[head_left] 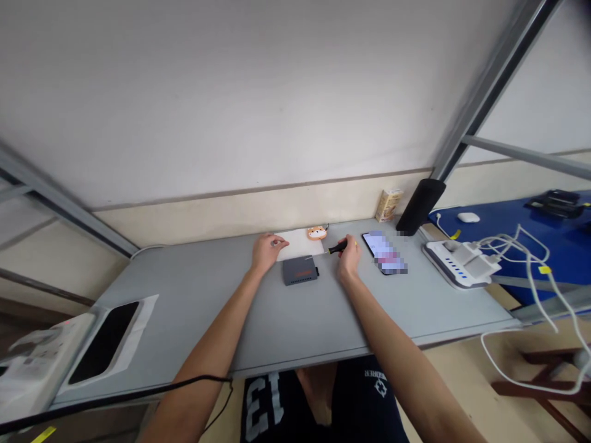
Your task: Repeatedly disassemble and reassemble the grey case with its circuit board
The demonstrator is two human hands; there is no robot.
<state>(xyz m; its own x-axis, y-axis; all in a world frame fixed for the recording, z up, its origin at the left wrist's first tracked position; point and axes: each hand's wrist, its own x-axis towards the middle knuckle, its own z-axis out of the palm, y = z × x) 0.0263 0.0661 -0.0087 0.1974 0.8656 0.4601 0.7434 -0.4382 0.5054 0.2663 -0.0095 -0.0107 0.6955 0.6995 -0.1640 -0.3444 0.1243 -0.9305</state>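
Note:
My right hand (349, 255) grips a screwdriver by its black handle (338, 247), which has a yellow band. Its thin shaft points left, over the near edge of a white sheet of paper (295, 245) and toward the top of a small dark grey box (300, 271). The box lies flat on the desk between my forearms, with reddish lettering on top and slots along its front side. At the left end of the paper, my left hand (266, 252) is closed, thumb and fingers pinched together; whatever is between them is too small to name.
An orange-and-white animal-face case (317, 232) sits behind the paper. On the right are a lit phone (384, 252), a small carton (388, 205), a black cylinder (421, 207) and a power strip (455, 264) with tangled white cables. A dark tablet (105, 341) lies left on the grey desk (194, 271).

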